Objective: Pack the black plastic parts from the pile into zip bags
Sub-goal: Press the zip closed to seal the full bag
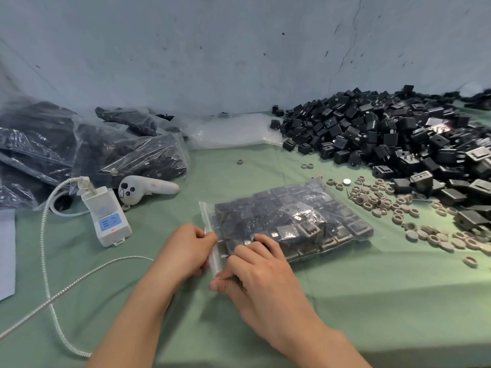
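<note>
A clear zip bag [289, 219] full of black plastic parts lies flat on the green cloth in the middle. Its zip strip [210, 229] runs along the bag's left edge. My left hand [186, 248] pinches that strip from the left side. My right hand [255, 272] pinches the strip's near end with thumb and fingers, its fingers resting on the bag. A large pile of loose black plastic parts [385, 136] covers the right back of the table.
Filled zip bags [87, 147] are stacked at the left back. Empty clear bags [233, 131] lie by the wall. A white power strip [109, 216] with cable and a white controller [143, 189] sit at the left. Beige rings [398, 208] are scattered on the right.
</note>
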`<state>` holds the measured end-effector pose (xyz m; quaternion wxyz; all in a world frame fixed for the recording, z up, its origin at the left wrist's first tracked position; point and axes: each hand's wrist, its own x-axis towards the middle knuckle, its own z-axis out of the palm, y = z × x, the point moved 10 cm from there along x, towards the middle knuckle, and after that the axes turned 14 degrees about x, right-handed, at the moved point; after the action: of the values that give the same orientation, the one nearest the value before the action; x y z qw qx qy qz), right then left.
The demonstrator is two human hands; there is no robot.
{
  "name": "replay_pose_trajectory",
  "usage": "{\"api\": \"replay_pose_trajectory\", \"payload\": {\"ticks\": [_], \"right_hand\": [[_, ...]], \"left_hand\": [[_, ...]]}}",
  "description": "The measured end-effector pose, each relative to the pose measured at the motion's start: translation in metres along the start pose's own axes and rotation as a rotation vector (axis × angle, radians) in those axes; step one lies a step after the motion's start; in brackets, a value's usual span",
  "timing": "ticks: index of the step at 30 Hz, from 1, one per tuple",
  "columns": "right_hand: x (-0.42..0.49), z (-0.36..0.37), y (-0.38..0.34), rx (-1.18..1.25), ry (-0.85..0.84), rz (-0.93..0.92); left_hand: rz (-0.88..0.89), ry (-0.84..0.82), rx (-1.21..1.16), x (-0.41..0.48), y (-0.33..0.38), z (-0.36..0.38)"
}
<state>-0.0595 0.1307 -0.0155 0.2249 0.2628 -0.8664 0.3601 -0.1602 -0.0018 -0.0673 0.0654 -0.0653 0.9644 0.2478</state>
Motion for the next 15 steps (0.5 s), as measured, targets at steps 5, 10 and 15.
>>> {"api": "replay_pose_trajectory", "payload": {"ticks": [5, 10, 15], "right_hand": [[0.002, -0.004, -0.001, 0.036, 0.024, -0.009], [0.003, -0.005, -0.003, 0.063, 0.021, -0.026], [0.004, 0.002, -0.003, -0.017, -0.069, -0.036]], "left_hand": [[-0.031, 0.084, 0.014, 0.018, 0.002, -0.009], [-0.060, 0.163, -0.053, 0.035, 0.002, -0.020], [-0.072, 0.198, -0.042, 0.040, 0.005, -0.024]]}}
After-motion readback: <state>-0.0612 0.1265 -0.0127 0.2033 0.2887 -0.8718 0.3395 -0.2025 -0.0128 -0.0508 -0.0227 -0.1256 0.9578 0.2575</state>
